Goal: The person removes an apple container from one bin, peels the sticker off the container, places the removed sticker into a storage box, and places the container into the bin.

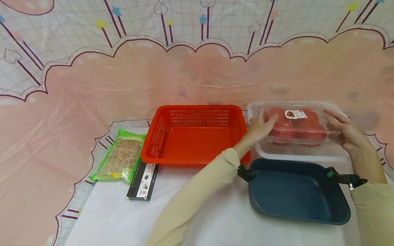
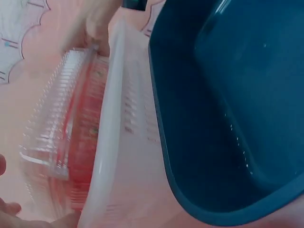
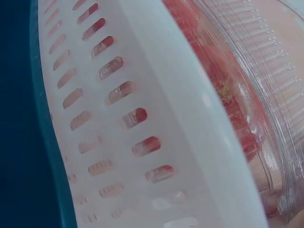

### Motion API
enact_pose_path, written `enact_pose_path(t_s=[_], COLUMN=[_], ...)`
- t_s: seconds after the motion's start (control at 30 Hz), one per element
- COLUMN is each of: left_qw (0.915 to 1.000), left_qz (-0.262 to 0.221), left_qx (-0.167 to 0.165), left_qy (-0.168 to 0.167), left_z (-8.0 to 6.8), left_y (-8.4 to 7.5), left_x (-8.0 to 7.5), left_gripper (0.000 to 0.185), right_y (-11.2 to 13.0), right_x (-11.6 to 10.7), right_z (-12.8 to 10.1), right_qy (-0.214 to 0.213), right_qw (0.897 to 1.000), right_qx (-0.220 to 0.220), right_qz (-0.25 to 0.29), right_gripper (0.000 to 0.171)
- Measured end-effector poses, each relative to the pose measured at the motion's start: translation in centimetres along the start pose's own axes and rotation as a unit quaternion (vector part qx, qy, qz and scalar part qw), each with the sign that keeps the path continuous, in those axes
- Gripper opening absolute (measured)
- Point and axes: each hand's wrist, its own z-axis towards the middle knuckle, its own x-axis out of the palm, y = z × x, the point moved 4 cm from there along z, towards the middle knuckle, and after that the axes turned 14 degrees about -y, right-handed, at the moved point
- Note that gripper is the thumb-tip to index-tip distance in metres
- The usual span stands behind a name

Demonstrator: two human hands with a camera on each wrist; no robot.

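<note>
From the head view, my left hand [image 1: 260, 128] and right hand [image 1: 346, 131] hold the clear tomato box [image 1: 297, 124] by its two short ends, right of centre, inside the white basket [image 1: 295, 153]. The fingers lie fairly straight against the plastic, so I should press evenly and keep it level. The red basket [image 1: 192, 135] sits just to the left, the blue tray [image 1: 297, 191] below.

In the left wrist view, the tomato box [image 2: 66, 128] fills the left side, its ribbed lid thin; I think gentle pressure suits it.

In the right wrist view, the white basket [image 3: 142, 123] wall crosses the middle, close to the box [image 3: 242, 95], so I must mind that rim.
</note>
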Motion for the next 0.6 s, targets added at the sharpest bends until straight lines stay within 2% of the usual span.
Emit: enact_pose_path(t_s=[0.33, 0.6], left_qw=[0.9991, 0.9994], left_qz=[0.041, 0.034], left_qx=[-0.007, -0.005], left_qy=[0.006, -0.006], left_z=[0.90, 1.12], left_y=[0.08, 0.26], left_x=[0.63, 0.64], left_gripper=[0.055, 0.055], right_y=[0.34, 0.24], right_x=[0.08, 0.33], right_z=[-0.13, -0.42], right_qy=[0.001, 0.001], right_qw=[1.000, 1.000], right_qx=[0.002, -0.009], right_qz=[0.019, 0.024], right_gripper=[0.029, 0.029])
